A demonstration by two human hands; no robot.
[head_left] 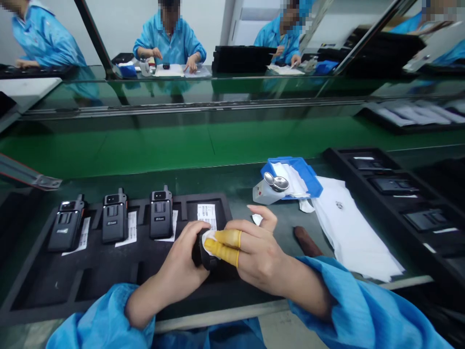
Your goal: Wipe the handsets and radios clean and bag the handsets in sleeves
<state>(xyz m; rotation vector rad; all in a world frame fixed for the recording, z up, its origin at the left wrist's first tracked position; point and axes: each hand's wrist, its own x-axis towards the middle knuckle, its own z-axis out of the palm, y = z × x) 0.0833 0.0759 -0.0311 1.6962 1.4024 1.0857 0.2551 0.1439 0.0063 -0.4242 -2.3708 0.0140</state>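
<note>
My left hand (178, 261) is wrapped round a black handheld radio (208, 261), held end-on above the front right of a black foam tray (54, 288). Two fingers of my right hand (259, 254) wear yellow finger cots and press a small white wipe (208, 236) onto the radio. Much of the radio is hidden by both hands. Along the tray's back row lie three similar radios, the nearest one (161, 215) marked "Riton", each beside a white barcode label. Another barcode label (206, 213) lies in the compartment just behind my hands.
A blue bin (314, 184) of white wipes and a white bottle (267, 193) with a metal top stand behind my right hand. White sheets (348, 228) and a brown tool handle (307, 241) lie at right, beside another device tray (392, 208). Co-workers sit across the green conveyor (174, 140).
</note>
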